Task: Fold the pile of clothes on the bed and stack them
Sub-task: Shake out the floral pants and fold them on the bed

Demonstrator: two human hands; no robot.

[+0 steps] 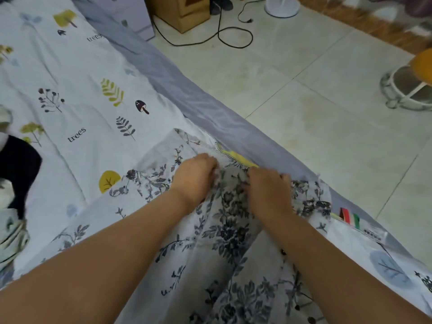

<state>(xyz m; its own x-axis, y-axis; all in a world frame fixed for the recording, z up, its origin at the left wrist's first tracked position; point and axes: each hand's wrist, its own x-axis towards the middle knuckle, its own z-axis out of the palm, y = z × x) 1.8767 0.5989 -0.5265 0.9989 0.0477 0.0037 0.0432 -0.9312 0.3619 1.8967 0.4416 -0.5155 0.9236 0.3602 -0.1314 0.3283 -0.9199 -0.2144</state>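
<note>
A white garment with a dark grey floral print (224,232) lies spread on the bed near its right edge, running from the middle down to the bottom of the view. My left hand (194,178) and my right hand (268,190) both pinch bunched fabric at its far end, close together, fingers curled into the cloth. Small dark buttons show along the garment's lower right part. More clothes (14,174), a black piece and a pale patterned one, lie at the bed's left edge of view.
The bed (77,94) has a white cover printed with leaves, mushrooms and the word trees, and a grey side. Beyond it is tiled floor (304,78) with a black cable (233,36), a cardboard box (184,12), a fan base (282,5) and a stool (411,87).
</note>
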